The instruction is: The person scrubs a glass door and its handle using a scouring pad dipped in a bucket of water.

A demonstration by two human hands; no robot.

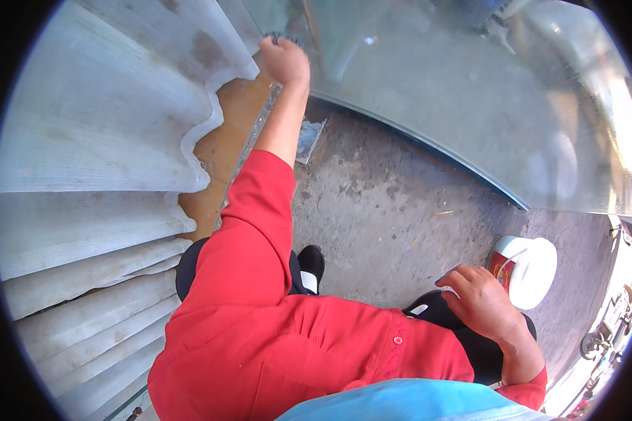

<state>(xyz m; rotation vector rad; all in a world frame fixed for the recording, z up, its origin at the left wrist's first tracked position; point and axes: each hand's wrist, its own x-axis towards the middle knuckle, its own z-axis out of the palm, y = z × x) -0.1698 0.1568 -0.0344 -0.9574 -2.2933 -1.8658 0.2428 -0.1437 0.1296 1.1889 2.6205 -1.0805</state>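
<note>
My left hand reaches far out ahead, its fingers closed on a dark scouring pad. Only a dark, rough edge of the pad shows past my knuckles. The hand is at the left part of a large glass pane, whose surface looks hazy; whether the pad touches it I cannot tell. Over my right thigh, my right hand hangs with loosely bent fingers and nothing visible in it. Just beyond this hand, on the floor, stands a white plastic bucket with a red label and a handle.
A stained white curtain hangs in folds along the left, over a tan floor strip. Grey concrete floor lies under the pane's lower edge. A small pale slab lies near my left forearm. Bicycles appear at the far right.
</note>
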